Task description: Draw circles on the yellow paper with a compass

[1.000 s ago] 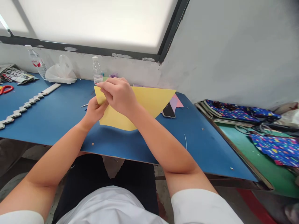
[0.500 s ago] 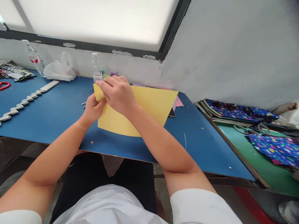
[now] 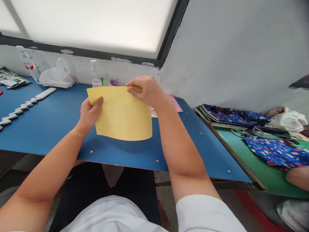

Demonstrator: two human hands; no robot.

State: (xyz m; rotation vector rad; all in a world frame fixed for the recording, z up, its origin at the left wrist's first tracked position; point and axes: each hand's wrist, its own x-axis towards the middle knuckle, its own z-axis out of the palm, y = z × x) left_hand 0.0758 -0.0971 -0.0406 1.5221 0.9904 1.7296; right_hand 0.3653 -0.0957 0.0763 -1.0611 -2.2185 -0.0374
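Paper (image 3: 123, 114), held over the bench (image 3: 56, 129), I judge light, flexible and easily creased, best taken near its edges, where my left grip (image 3: 89, 112) is pinched closed at left, my right grip (image 3: 146, 91) at top.

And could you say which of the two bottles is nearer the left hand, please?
The pale-labelled bottle, just behind the yellow sheet that the left hand holds; the red-marked bottle stands farther off, beside the white bag.
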